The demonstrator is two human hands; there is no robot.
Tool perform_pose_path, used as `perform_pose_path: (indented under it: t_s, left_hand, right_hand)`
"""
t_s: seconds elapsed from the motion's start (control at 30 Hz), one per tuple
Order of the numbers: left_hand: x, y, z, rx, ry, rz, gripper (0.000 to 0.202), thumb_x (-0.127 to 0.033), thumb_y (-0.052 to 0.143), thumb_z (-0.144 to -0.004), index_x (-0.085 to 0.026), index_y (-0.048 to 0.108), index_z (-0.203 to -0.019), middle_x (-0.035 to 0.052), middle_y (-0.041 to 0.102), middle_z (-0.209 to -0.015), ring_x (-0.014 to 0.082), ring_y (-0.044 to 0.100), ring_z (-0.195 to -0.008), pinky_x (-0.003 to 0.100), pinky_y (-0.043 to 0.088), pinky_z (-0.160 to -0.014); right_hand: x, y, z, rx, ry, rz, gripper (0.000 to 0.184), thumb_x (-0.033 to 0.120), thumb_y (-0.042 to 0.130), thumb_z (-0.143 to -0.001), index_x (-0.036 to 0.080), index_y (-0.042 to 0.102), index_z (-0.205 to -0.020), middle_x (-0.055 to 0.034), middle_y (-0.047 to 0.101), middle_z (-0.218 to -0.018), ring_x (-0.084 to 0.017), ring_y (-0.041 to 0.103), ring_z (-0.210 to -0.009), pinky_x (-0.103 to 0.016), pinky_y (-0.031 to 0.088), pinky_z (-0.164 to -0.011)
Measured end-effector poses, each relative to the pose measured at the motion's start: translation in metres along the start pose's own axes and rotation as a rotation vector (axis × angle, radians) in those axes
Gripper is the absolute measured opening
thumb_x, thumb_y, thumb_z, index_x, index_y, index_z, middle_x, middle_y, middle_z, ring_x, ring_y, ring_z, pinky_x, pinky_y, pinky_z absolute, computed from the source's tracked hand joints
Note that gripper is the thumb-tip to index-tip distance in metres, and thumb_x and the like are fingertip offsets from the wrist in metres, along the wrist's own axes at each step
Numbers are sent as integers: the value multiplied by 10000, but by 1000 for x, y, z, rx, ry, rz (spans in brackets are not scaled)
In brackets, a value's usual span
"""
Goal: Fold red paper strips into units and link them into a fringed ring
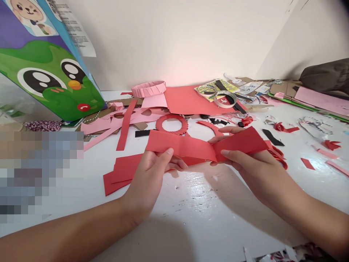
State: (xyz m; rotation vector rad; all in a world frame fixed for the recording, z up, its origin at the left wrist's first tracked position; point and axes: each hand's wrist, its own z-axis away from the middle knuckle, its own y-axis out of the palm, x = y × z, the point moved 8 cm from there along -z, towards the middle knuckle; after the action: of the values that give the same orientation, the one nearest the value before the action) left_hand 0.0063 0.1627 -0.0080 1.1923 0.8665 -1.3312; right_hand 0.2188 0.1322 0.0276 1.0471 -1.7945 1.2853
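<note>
A red paper strip (188, 145) stretches between my two hands above the white table, with a crease near its middle. My left hand (155, 167) pinches its left part, thumb in front and fingers behind. On the right part, my right hand (245, 160) grips with the thumb in front, its other fingers partly hidden behind the paper. Beneath and left of my left hand lie several red paper strips (120, 174). Just beyond the held strip is a pleated red paper ring (160, 125). Red-handled scissors (280, 156), mostly hidden, lie behind my right hand.
A pink pleated band (149, 89), a red sheet (182, 100) and tape rolls (225, 99) lie along the wall. Pink scraps (109, 123) spread at left below a green owl box (49, 80). Black and red cuttings (272, 137) dot the right side. A grey pouch (327, 78) sits far right.
</note>
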Motion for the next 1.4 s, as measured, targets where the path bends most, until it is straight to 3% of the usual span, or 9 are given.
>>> perform_pose_path:
  t_s: [0.23,0.37,0.5,0.63,0.73,0.8,0.97,1.2,1.4]
  left_hand:
    - [2,4,2,64,-74,-118,301,-434,669,-935,-223,718,-726,26,764,-845,232,681,-908,377,495,-920]
    - [-5,10,4,77,-47,-103,61,-327,689,-926,-269,702,-940,-33,714,-730,204,685,-835,327,525,-825]
    - [-3,9,5,91,-27,-72,202,-264,643,-946,-326,630,-1137,-63,689,-709,174,664,-804,297,515,-799]
    - [-6,11,7,219,60,-13,62,-335,612,-951,-307,666,-963,-43,672,-897,155,625,-842,285,511,-808]
    - [-21,16,10,324,230,-14,286,-459,546,-961,-255,729,-876,13,684,-1011,193,607,-996,282,502,-833]
    - [-23,21,11,385,239,-11,378,-498,496,-976,-230,726,-843,41,705,-988,204,625,-940,300,506,-774]
    - [-1,29,11,388,5,4,149,-385,662,-957,-270,568,-970,-18,708,-977,156,673,-782,292,509,-686]
    - [6,37,13,433,-53,-50,142,-323,668,-958,-243,551,-950,-56,631,-884,87,668,-703,238,536,-682]
    - [7,26,11,306,-37,-234,159,-219,660,-928,-281,520,-972,-45,648,-977,120,662,-823,247,520,-707]
  right_hand:
    - [-11,-1,3,-58,176,-241,254,409,737,-889,328,692,-1125,-56,674,-1289,-303,596,-1250,-481,520,-1000]
    - [-12,1,3,-80,211,-322,248,411,765,-863,328,700,-1087,-31,673,-1275,-292,599,-1211,-486,484,-999]
    - [-13,-1,3,-117,241,-368,285,371,755,-888,348,680,-1162,-15,694,-1228,-268,616,-1172,-444,499,-952]
    - [-14,-1,-1,-128,271,-511,117,313,767,-891,314,742,-1004,18,743,-1079,-196,667,-1045,-317,532,-896]
    - [-14,0,-5,-115,291,-572,26,278,747,-908,291,754,-886,31,758,-929,-154,696,-900,-254,554,-820]
    - [-14,1,-6,-109,302,-582,49,263,759,-894,284,747,-851,39,762,-873,-141,701,-811,-241,568,-752]
    - [-8,14,-5,40,317,-593,87,232,830,-821,257,754,-855,28,787,-843,-139,727,-775,-232,587,-710]
    - [-5,43,7,357,360,-592,154,268,802,-856,290,725,-987,29,797,-935,-164,744,-866,-315,597,-821]
    - [6,41,5,346,222,-326,42,265,726,-886,251,698,-914,24,738,-816,-114,626,-635,-235,517,-589]
